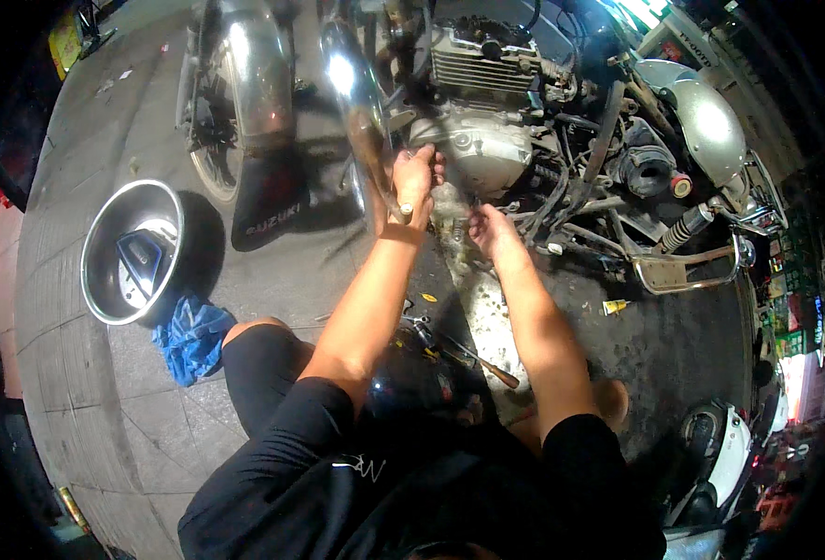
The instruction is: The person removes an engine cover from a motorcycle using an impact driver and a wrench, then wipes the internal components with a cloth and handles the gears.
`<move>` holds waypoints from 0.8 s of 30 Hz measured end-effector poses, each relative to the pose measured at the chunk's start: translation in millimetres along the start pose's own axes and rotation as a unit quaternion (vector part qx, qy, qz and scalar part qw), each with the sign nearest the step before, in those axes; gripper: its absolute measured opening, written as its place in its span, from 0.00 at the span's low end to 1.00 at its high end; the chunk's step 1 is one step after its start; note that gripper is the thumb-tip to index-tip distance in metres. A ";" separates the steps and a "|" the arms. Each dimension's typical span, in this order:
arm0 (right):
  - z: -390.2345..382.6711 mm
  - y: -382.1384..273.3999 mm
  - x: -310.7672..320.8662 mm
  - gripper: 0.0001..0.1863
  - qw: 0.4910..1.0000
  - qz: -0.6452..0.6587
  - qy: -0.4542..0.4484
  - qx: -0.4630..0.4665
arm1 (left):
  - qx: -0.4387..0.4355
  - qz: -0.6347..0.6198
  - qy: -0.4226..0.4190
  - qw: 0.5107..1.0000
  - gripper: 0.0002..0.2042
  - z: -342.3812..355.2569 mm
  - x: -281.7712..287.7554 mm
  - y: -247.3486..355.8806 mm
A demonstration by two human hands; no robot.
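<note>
The left hand has its fingers curled at the lower edge of the engine; I cannot tell whether it grips anything there. The right hand is lower and to the right, its fingers bent inward beside a dirty grey patch under the engine; what it holds, if anything, is too small to tell. The two hands are near each other but apart, and a watch sits on the left wrist.

Nearest, between the forearms, a screwdriver lies slantwise with its brown handle toward the person, over a pale stained strip on the ground. Small tools lie in a cluster just to its left. Beyond the right forearm is a yellow-and-white packet.

On the left, a crumpled blue cloth lies just beside a metal basin, which holds a blue-edged dark panel.

The engine stands ahead of both hands, with its ribbed cylinder farther up. A shiny tube runs down to its left, past the left hand. Farther left are a wheel and a dark mudflap. To the right are a spring and a rounded silver panel.
</note>
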State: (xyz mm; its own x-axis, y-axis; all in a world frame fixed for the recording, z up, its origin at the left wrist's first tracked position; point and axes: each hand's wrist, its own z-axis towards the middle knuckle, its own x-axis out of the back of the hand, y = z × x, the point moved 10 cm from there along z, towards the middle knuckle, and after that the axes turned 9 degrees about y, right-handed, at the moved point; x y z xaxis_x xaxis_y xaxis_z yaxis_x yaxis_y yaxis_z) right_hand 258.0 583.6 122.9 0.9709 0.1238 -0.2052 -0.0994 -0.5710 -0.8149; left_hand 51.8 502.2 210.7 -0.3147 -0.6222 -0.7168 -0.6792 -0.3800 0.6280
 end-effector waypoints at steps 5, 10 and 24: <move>-39.2 -0.8 13.7 0.06 0.998 -0.034 -0.031 0.045 | 0.026 -0.005 -0.077 0.997 0.06 -25.9 -15.4 -20.8; -109.7 -84.1 0.6 0.04 0.967 -0.095 -0.052 0.229 | 0.116 0.009 -0.139 0.983 0.11 -70.5 -56.3 -14.5; -155.4 -162.0 -34.4 0.15 0.842 -0.389 -0.113 0.355 | -0.449 0.674 -0.054 0.584 0.08 -28.6 -99.0 -7.0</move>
State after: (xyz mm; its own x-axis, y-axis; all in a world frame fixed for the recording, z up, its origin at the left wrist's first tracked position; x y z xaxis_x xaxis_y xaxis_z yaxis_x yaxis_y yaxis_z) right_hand 274.5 545.7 346.2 0.7441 0.4341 0.5077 0.3636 0.3744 -0.8530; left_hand 106.7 546.9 286.0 -0.2360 -0.7424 0.6270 0.8404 0.1680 0.5152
